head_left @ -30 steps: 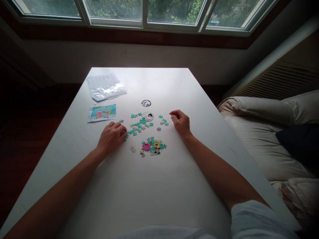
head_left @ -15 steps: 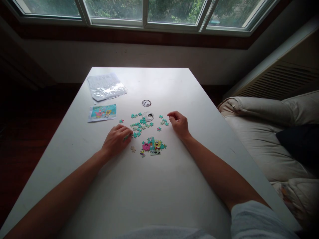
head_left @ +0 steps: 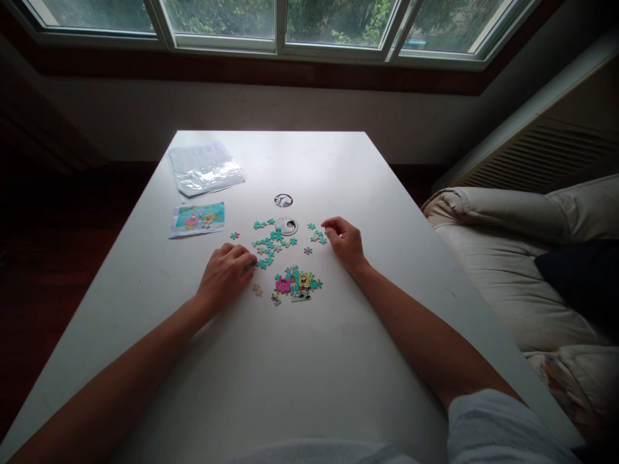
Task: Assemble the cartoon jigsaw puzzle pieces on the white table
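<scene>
- The left hand (head_left: 225, 274) is positioned low over the white table (head_left: 300, 374), at the left edge of the main cluster of loose pieces (head_left: 275, 237). Its fingers are bent and held close together. A green piece (head_left: 248, 267) is partly covered by the fingertips; whether it is pinched or only touched cannot be told.
- The right hand (head_left: 345, 245) is placed just beside the small group of green pieces (head_left: 322, 240). Its fingers are curled, with the thumb and index finger brought near each other; whether anything is gripped cannot be told.
- The assembled puzzle section (head_left: 294, 283) is located between the 2 hands, nearer the wearer than the main cluster. Pink, yellow and green figures are shown on it.
- A pale fragment (head_left: 258, 290) and a multicoloured piece (head_left: 275, 299) are set to its left.
- A printed picture (head_left: 198, 221) is laid beyond the left hand, with a clear plastic bag (head_left: 207, 171) placed farther back.
</scene>
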`<state>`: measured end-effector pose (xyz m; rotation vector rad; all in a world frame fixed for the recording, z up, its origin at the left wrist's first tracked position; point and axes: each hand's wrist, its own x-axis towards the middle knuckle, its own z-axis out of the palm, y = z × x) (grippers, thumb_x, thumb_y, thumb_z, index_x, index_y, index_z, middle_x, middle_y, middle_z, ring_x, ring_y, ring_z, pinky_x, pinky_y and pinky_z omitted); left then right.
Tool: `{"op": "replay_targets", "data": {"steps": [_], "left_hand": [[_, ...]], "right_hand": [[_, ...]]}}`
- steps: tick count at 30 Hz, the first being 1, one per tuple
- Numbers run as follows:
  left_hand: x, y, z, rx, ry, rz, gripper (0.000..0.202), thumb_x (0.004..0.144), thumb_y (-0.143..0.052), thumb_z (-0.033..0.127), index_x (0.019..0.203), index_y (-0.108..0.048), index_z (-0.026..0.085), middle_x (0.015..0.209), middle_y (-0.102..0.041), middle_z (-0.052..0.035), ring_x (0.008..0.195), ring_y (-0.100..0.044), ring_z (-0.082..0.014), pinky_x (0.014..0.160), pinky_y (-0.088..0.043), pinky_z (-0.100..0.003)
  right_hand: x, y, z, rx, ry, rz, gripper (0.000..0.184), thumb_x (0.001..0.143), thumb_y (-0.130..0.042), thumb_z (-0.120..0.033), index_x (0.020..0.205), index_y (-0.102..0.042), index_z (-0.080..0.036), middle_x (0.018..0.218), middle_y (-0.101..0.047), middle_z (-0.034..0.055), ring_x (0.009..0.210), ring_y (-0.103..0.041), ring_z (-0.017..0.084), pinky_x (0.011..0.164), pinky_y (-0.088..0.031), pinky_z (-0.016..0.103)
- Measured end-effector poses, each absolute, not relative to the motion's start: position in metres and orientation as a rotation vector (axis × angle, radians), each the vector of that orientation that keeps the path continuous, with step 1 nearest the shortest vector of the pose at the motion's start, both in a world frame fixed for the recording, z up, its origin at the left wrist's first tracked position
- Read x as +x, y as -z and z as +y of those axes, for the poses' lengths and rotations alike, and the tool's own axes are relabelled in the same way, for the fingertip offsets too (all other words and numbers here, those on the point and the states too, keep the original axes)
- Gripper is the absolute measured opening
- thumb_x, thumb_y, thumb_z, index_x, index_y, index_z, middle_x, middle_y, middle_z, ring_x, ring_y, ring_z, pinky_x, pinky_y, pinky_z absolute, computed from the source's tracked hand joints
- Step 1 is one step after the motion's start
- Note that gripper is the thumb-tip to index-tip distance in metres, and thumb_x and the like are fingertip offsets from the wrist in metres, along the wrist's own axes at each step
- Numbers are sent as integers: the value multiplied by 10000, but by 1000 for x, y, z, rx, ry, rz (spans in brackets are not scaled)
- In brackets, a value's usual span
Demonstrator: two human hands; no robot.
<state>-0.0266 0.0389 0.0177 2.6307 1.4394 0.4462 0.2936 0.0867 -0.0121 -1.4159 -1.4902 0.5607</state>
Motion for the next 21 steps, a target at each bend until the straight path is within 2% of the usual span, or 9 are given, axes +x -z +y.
{"op": "replay_targets", "data": {"steps": [5, 7, 12, 21], "left_hand": [[-26, -16, 37, 2623, -469, 1403, 291, 897, -558, 153, 1103, -718, 283, 1118, -703, -36, 1068, -550, -254, 956, -436, -423], [-26, -16, 37, 2625, -464, 1450, 272, 906, -562, 192, 1120, -713, 266, 1123, -701, -47, 1071, -549, -262, 950, -436, -431], [-27, -19, 36, 2626, -439, 1524, 184, 911, -585, 278, 1029, -724, 255, 1104, -697, -58, 1069, -551, -277, 920, -433, -447], [-26, -20, 38, 2584, -467, 1456, 155, 896, -582, 233, 990, -703, 251, 1038, -691, -58, 1020, -562, -264, 905, -433, -429]], "right_hand": [[294, 14, 87, -1422, -562, -1503, 198, 824, -540, -266, 894, -710, -194, 768, -672, 10, 648, -536, 145, 620, -426, 268], [294, 14, 87, -1422, -567, -1510, 202, 827, -539, -271, 900, -710, -194, 784, -679, 13, 655, -540, 146, 625, -429, 270], [294, 14, 86, -1422, -569, -1516, 203, 828, -536, -266, 902, -711, -193, 763, -666, 7, 657, -545, 146, 637, -435, 270], [291, 11, 85, -1427, -584, -1526, 199, 829, -535, -270, 895, -707, -194, 763, -664, 5, 664, -550, 146, 642, -439, 269]]}}
